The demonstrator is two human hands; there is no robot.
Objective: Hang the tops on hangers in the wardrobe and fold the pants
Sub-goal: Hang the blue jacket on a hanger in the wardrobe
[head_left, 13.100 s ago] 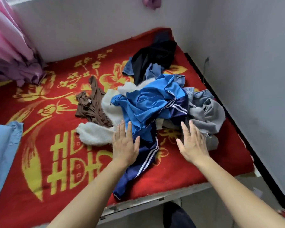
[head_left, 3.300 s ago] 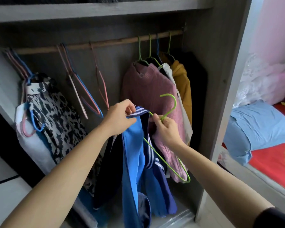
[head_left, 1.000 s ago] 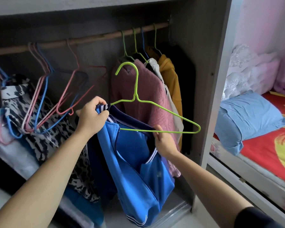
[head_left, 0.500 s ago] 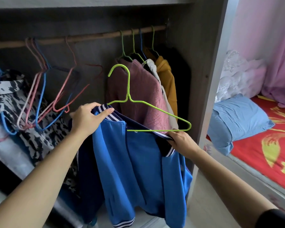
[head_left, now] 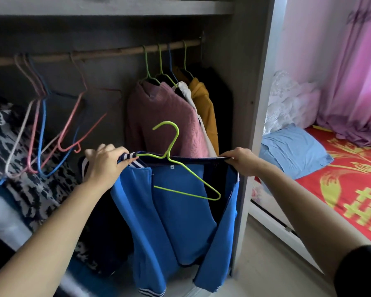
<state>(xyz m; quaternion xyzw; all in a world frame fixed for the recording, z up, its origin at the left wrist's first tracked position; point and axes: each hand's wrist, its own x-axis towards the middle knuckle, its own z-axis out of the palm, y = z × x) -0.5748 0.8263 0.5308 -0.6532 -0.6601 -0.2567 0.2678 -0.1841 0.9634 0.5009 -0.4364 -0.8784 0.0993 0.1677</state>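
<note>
Rod (head_left: 116,52) free between empty hangers (head_left: 42,125) and hung tops (head_left: 165,116); side panel (head_left: 251,82) blocks right.

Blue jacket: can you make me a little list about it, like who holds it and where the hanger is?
jacket: blue jacket, front open, held up in front of the wardrobe
left hand: left hand grips the striped collar, where one hanger end reaches it
right hand: right hand pinches the collar's other side
hanger: green hanger lies partly inside the jacket, hook free
rod: wooden rod carries a pink sweater and empty hangers
not yet done: hanger hooked on the rod
</note>
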